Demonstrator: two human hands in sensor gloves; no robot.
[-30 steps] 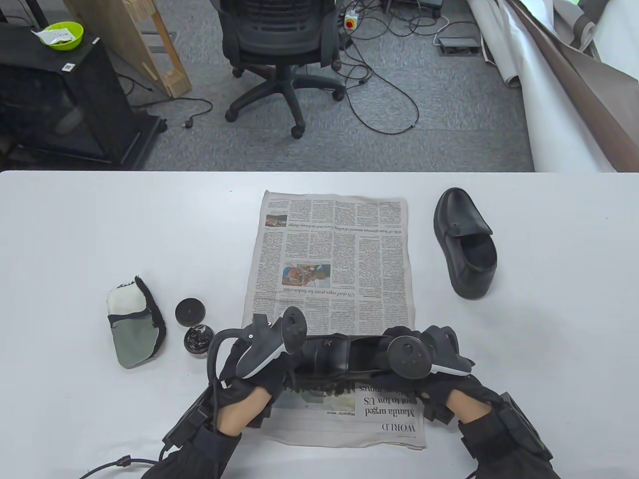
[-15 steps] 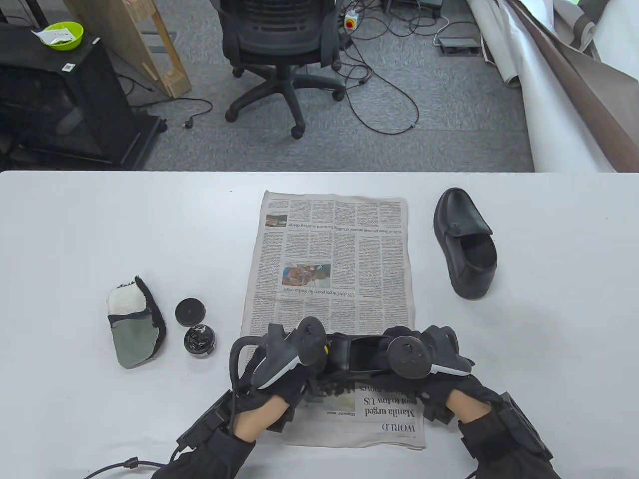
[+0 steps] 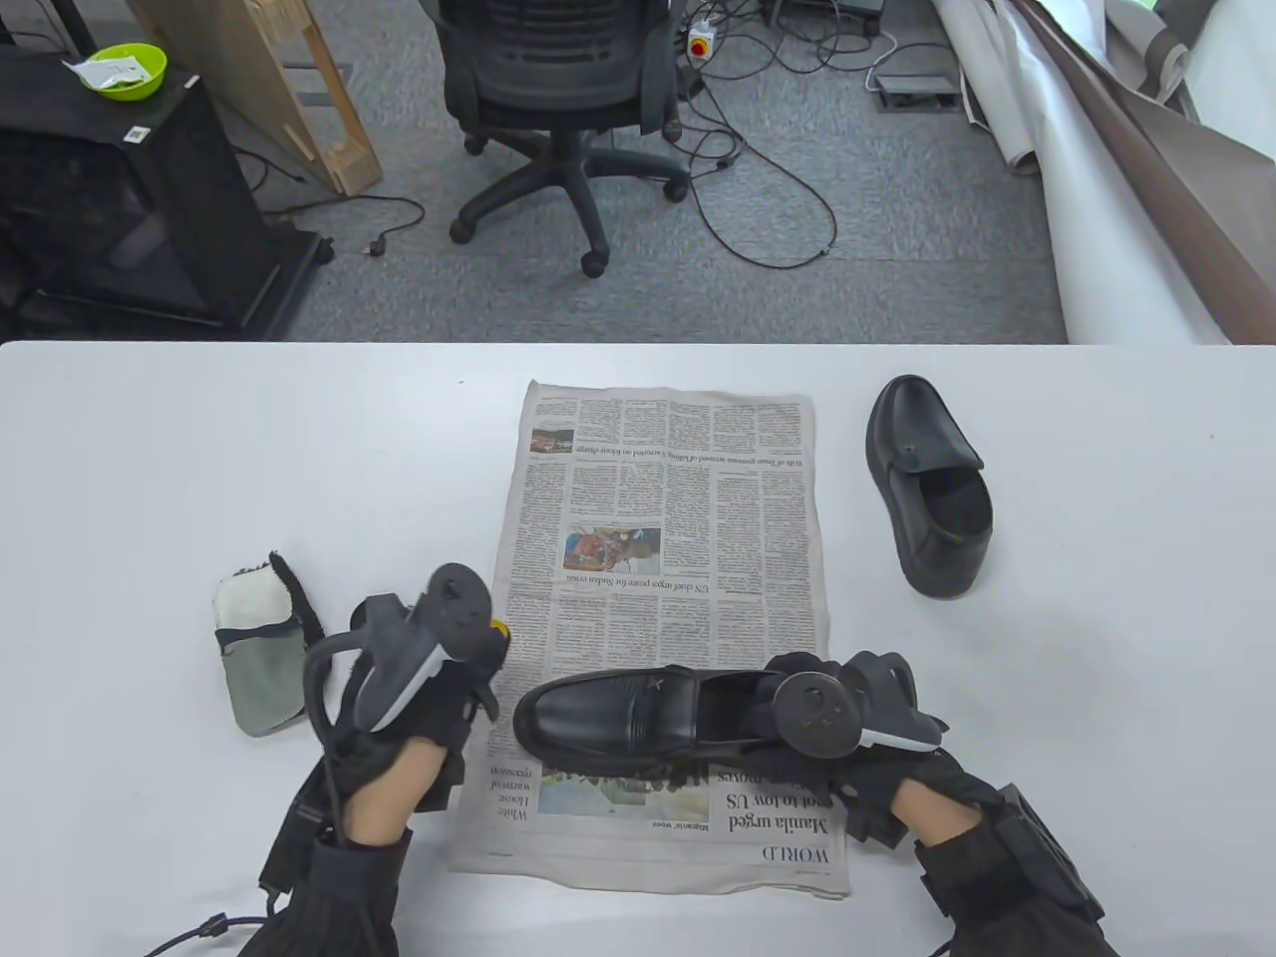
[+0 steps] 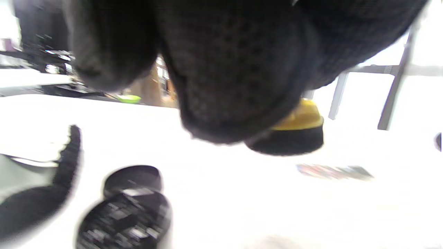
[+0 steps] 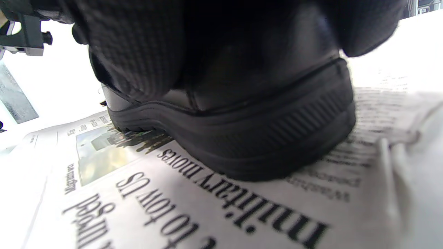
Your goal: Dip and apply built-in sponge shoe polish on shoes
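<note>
Polish tin [image 4: 124, 221] and its lid [image 4: 133, 178]: hidden beneath the left hand [image 3: 424, 688] in the table view; seen only blurred in the left wrist view, side by side on the white table [image 3: 150, 478], the tin nearer the camera. Sponge applicator [image 4: 294, 133]: yellow top, black pad, held in the left hand's curled fingers above the table, largely covered by the glove. Black shoe [image 3: 638, 710]: lies on the newspaper [image 3: 663, 498] near its close end, long axis across the table, toe to the person's left, heel to the right. Right hand [image 3: 847, 713]: fingers closed round the shoe's heel, hiding it from above. Second shoe [image 3: 929, 483]: apart on the table's right, toe pointing away. Cloth mitt [image 3: 261, 653]: left of the left hand, partly covered.
</note>
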